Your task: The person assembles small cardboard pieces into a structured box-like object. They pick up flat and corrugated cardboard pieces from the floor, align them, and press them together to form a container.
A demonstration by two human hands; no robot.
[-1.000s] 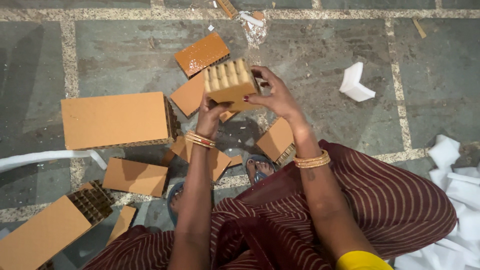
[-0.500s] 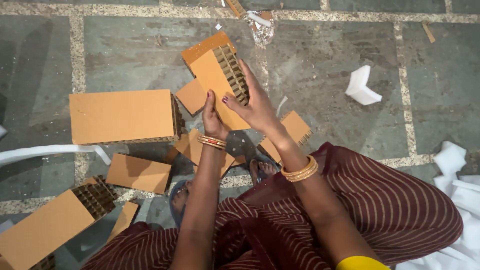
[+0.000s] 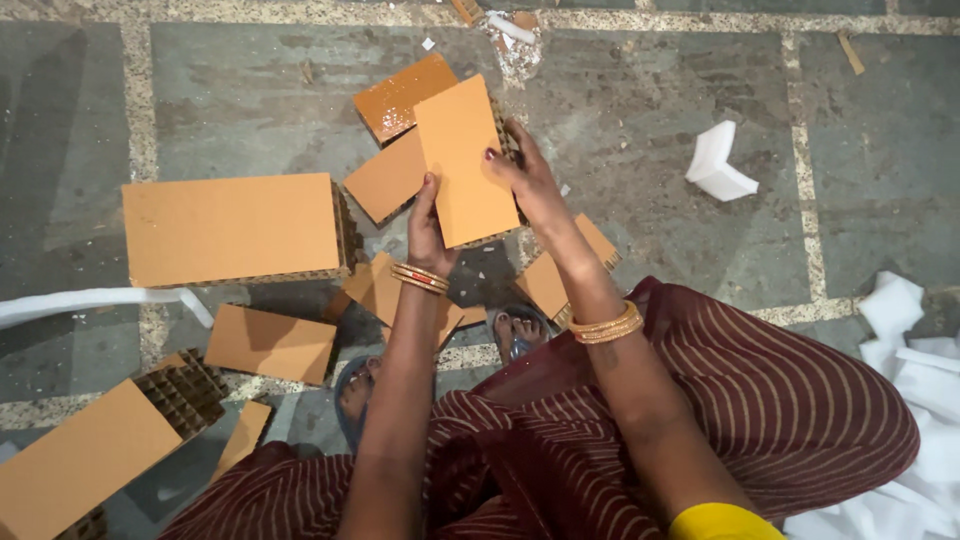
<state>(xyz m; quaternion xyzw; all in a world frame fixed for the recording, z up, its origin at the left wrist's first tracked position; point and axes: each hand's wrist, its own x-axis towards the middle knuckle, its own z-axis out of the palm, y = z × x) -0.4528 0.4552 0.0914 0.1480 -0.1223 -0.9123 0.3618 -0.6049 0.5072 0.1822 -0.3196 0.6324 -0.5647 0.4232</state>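
I hold a flat brown honeycomb cardboard block (image 3: 465,160) upright in front of me, its plain face toward the camera. My left hand (image 3: 428,225) grips its lower left edge. On its right edge rests my right hand (image 3: 525,175), fingers wrapped over the side. Both wrists wear gold bangles. Below the block lie more brown cardboard pieces (image 3: 388,180) on the stone floor.
A large cardboard slab (image 3: 230,230) lies left, smaller pieces (image 3: 270,345) nearer me, another long one (image 3: 85,460) at bottom left. White foam bits (image 3: 718,165) sit at right, white foam scraps (image 3: 925,350) at far right. My sandalled feet (image 3: 515,330) and striped maroon clothing (image 3: 780,400) fill the bottom.
The block has turned in my hands: a second ago its honeycomb cell side faced up, now its plain brown face shows. Both hands shifted slightly upward along its edges.
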